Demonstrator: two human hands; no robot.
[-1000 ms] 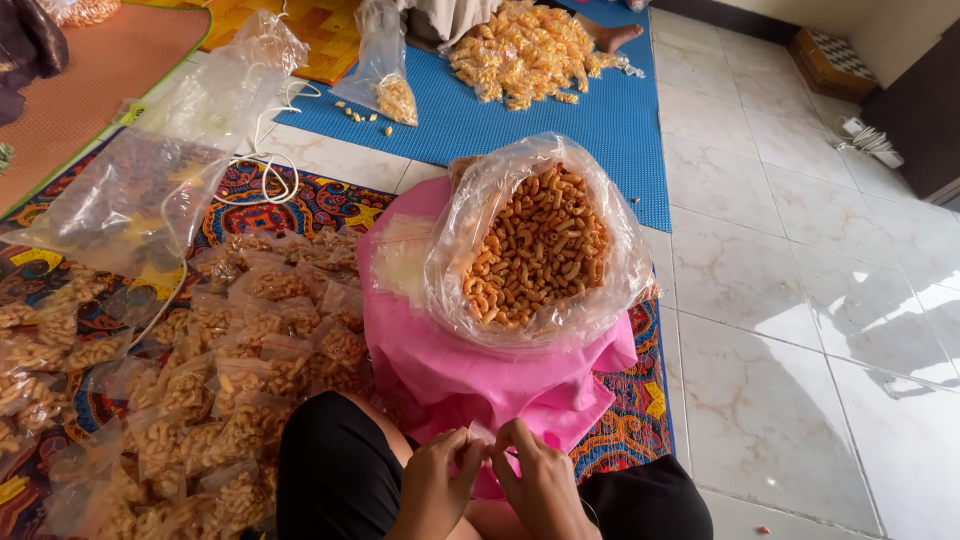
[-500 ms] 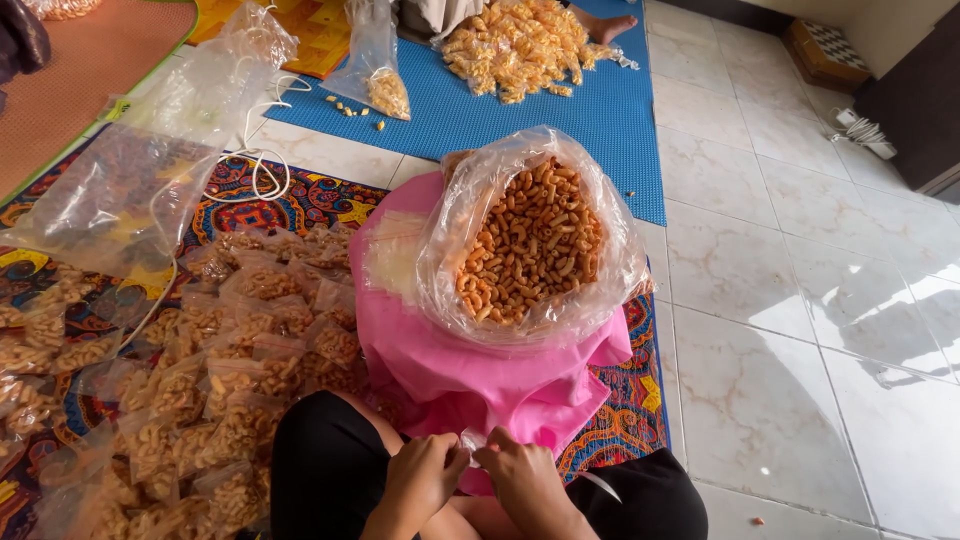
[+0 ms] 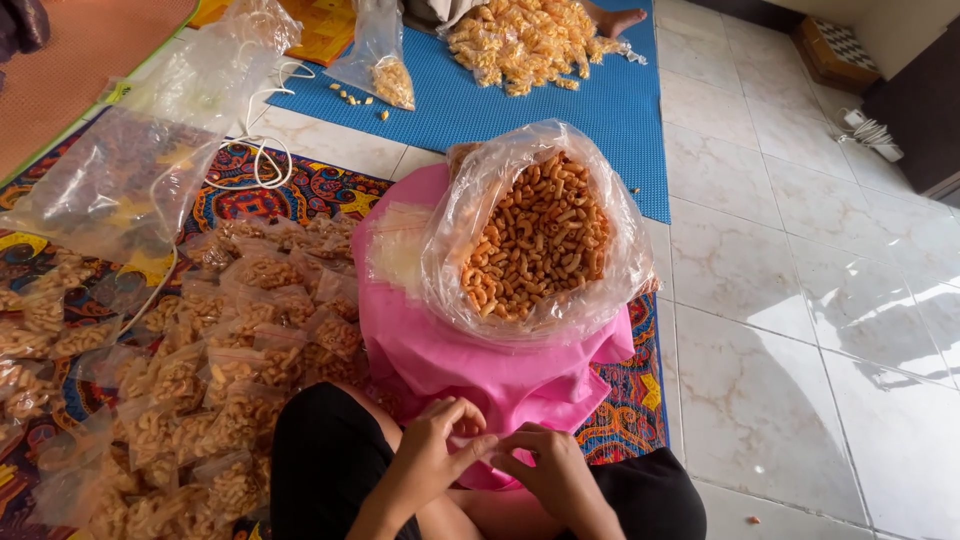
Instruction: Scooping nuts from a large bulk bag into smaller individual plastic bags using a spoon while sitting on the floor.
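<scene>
Far left of the hands: small filled packets (image 3: 200,380) heaped on a patterned mat (image 3: 620,400), crowding up to the left knee; no bare mat there. Above them a big empty clear bag (image 3: 130,170) lies slack.

Left hand (image 3: 435,445): low centre, fingers curled, thumb and forefinger pinched on a small clear bag (image 3: 470,432) at the lower edge of the pink cloth (image 3: 480,370). Right hand (image 3: 550,470): touching the left, fingertips pinched on the same bag; whether anything is in the bag, cannot tell.

Just beyond both hands: open sack (image 3: 540,240) of orange curled snacks sits on the cloth, rim rolled wide.

Right of the right hand: mat edge, then bare white tile (image 3: 800,330), wide open room. Far beyond: blue mat (image 3: 500,100) with another snack pile.
</scene>
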